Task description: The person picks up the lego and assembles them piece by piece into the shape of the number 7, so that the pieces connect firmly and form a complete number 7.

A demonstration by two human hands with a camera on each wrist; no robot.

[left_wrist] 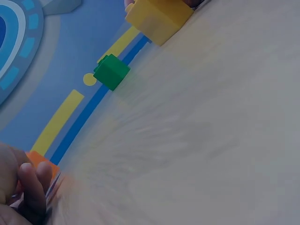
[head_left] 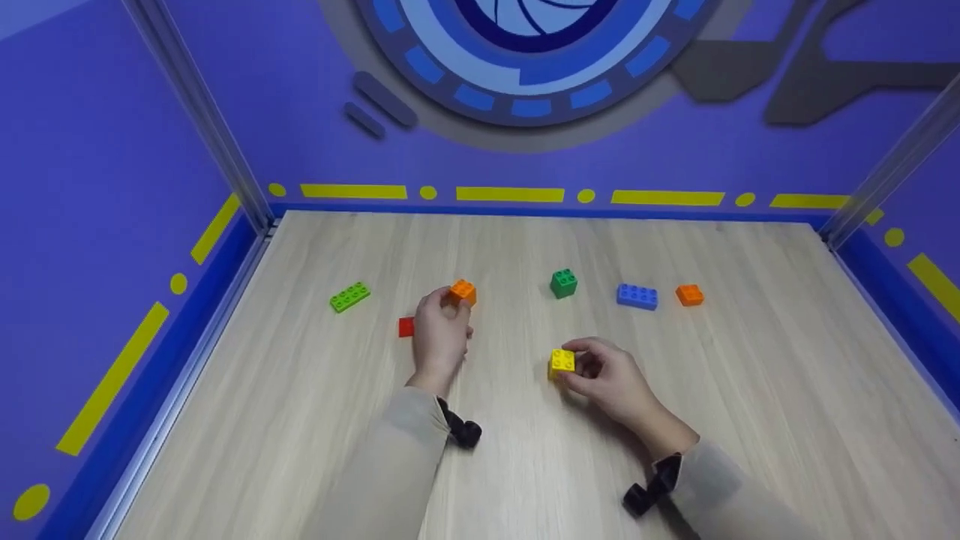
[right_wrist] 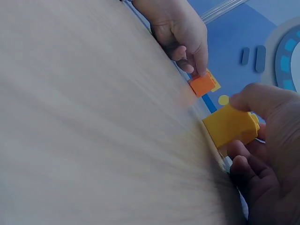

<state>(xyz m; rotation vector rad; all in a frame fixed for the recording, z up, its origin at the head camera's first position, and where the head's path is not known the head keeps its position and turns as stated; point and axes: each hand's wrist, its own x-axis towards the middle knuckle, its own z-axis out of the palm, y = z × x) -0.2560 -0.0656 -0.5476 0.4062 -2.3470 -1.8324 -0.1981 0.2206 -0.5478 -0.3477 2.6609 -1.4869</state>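
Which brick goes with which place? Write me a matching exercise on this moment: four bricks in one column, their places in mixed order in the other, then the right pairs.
Bricks
1. yellow brick
2. blue brick
3. red brick
4. lime-green brick

Places
A. partly hidden by the left hand
B. farthest left of the bricks in the head view
C. pinched by the right hand
D. between the dark green brick and the flat orange brick

Pairs: 1-C, 2-D, 3-A, 4-B

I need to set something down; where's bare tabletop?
Bare tabletop lies right of the right hand, nearer than the small orange brick, and left of the left hand, nearer than the lime brick. Crowded: by the left hand, red brick and taller orange brick.
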